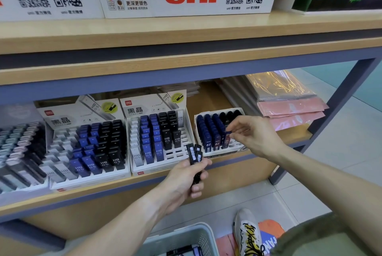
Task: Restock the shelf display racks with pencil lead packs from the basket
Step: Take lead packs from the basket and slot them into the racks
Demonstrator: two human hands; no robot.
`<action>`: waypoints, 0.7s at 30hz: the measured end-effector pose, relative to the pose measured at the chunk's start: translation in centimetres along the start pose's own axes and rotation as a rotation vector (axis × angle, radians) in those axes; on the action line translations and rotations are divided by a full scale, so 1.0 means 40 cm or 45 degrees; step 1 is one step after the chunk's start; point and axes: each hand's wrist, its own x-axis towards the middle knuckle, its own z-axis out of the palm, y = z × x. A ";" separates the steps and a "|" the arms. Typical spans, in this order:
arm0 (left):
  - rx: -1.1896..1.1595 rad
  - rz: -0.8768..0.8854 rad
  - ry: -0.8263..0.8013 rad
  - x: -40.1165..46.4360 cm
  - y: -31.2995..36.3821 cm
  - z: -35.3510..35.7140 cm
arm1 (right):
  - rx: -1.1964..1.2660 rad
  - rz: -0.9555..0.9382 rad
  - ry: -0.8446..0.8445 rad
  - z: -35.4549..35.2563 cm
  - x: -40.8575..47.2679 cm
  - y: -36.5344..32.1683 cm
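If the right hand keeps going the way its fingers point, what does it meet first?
Probably the dark pencil lead pack the right hand pinches, standing in the small white display rack; depth unclear.

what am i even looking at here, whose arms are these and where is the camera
The one picture comes from a camera worn on a person's head, looking down at their own bare arms. They are restocking a shop shelf. The left hand grips a small bunch of dark pencil lead packs. The right hand pinches a single pack at the small rack on the right, which already stands in rows of blue and black packs. Two larger racks sit further left. A pale basket is on the floor below.
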 end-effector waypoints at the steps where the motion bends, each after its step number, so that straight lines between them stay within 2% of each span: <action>1: 0.000 0.000 0.000 0.004 -0.002 0.000 | -0.002 -0.001 -0.008 0.002 0.001 0.004; 4: -0.004 0.002 -0.011 0.011 -0.005 0.001 | -0.039 -0.003 -0.021 0.016 0.003 0.019; 10: 0.016 0.004 -0.029 0.015 -0.004 0.008 | -0.135 -0.005 0.107 0.044 0.004 0.029; 21: 0.048 0.002 -0.082 0.014 -0.010 0.009 | -0.138 0.084 0.104 0.050 -0.003 0.027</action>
